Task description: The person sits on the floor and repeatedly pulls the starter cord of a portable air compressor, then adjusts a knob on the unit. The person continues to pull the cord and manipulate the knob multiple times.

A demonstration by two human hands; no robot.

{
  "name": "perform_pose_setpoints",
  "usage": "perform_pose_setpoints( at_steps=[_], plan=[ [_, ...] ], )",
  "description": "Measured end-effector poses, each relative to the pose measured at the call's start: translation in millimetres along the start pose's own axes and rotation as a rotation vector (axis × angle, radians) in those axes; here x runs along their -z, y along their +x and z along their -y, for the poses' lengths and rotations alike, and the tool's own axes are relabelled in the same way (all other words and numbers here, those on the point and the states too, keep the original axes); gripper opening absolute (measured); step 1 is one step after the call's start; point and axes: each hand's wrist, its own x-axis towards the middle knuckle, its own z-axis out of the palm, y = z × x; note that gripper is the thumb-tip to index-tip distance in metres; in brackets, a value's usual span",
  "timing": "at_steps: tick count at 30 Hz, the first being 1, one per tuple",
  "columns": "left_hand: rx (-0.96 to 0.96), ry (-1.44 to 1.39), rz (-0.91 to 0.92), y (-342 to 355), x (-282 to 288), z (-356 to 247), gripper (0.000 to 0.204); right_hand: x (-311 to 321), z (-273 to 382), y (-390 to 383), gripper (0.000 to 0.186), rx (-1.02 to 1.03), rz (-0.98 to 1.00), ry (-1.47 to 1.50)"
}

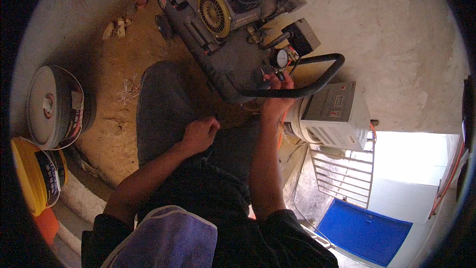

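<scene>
"Where's the compressor?"

"Ahead of me, on the brown floor [106,114], close to the wall [386,34]. The compressor [225,64] has a dark tank, a yellow fan cover [214,14] and a bent black handle [311,90] at the near end."

"Right hand?"

"My right hand [280,87] is at the fittings just below the round gauge [282,58]. Fingers bent, handle crossing in front. Whether they close on a fitting, I can't tell; too dim and partly hidden."

"Left?"

"My left hand [199,134] is curled into a loose fist in front of me, apart from the compressor. Nothing shows in it."

"Surroundings?"

"To my right, beside the handle, a white box [337,116] with a dark front panel; an orange hose [280,139] by my right forearm. Farther right, low down, a blue panel [364,231]. To my left, a grey-lidded pail [47,104], then a yellow pail [29,178] nearer me."
</scene>
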Motion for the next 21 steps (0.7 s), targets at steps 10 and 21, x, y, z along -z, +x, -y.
perform_pose_setpoints(
  at_steps=[10, 21],
  plan=[
    [-0.024, 0.033, 0.015, -1, -1, 1, 0.012, 22, -9, 8, 0.019, 0.009, 0.126, 0.043],
    [-0.069, 0.061, 0.020, 1, 6, -5, 0.010, 24, 15, 8, 0.030, -0.434, 0.120, 0.555]
  ],
)
